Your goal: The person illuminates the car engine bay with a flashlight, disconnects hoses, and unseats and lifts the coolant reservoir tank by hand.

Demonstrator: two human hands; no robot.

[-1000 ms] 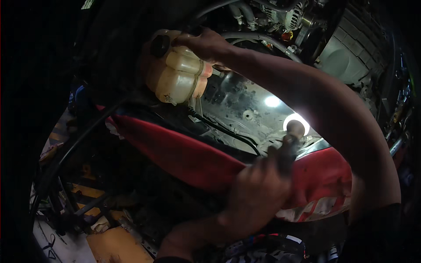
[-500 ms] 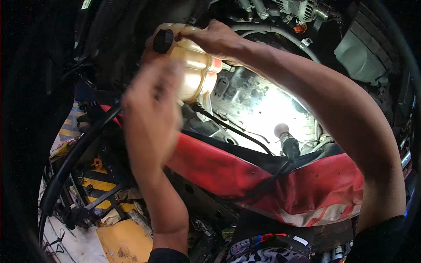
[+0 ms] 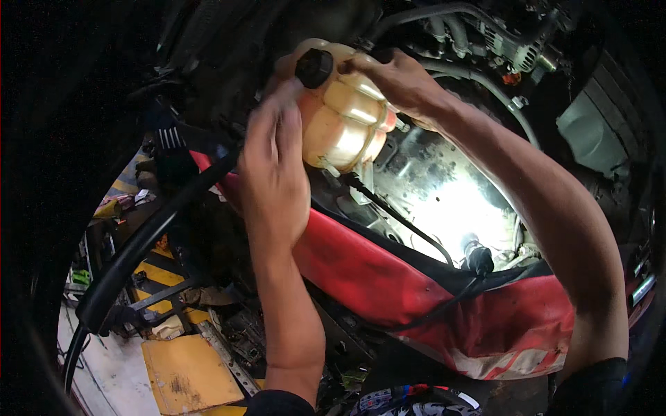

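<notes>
A translucent, yellowish plastic coolant expansion tank (image 3: 343,114) with a black screw cap (image 3: 314,68) is at the upper middle, over the engine bay. My right hand (image 3: 395,80) reaches across from the right and grips the tank's upper right side, its fingers bent around the edge. At the tank's left, below the cap, my left hand (image 3: 276,166) is raised with its fingers stretched upward. Its fingertips are blurred, and whether they touch the tank I cannot tell. From under the tank a thin black hose (image 3: 399,222) runs down to the right.
A lit work lamp (image 3: 479,256) shines in the bay behind a red fender cover (image 3: 374,267). A thick black hose (image 3: 149,246) crosses at left. Below lie a tan board (image 3: 187,374) and a yellow-and-black striped surface (image 3: 158,274). An alternator (image 3: 513,48) sits at the upper right.
The view has shifted, so the tank and bay appear farther right and lower. My left hand has moved, and its fingers are now straighter. My right hand keeps its grip on the tank.
</notes>
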